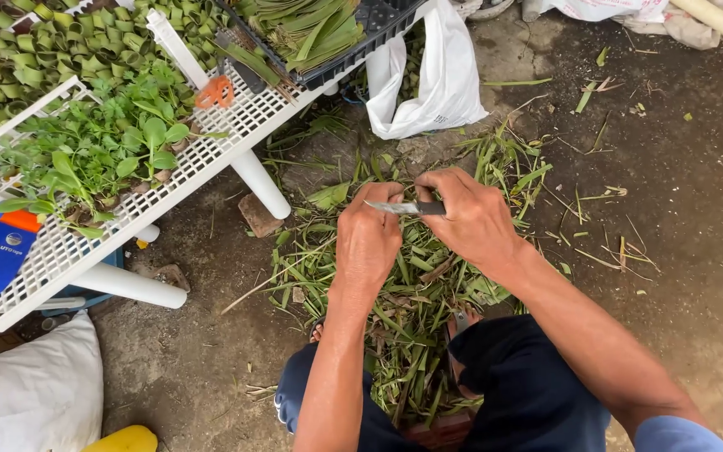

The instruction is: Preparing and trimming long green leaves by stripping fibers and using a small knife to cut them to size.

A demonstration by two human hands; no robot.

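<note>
Right hand (472, 219) clenched on knife (406, 208) handle, blade flat toward left hand (368, 238), which pinches something hidden, likely a leaf strip. Both above leaf scraps (403, 310). Knife: light, stiff, sharp; hold by handle only.

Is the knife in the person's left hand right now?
No, the right hand grips the knife by its dark handle, and the blade points toward the left hand.

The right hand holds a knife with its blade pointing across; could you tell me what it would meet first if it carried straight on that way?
The right hand points the knife toward the left hand. The blade tip already sits at those fingers, so they come first, though depth is unclear.
</note>
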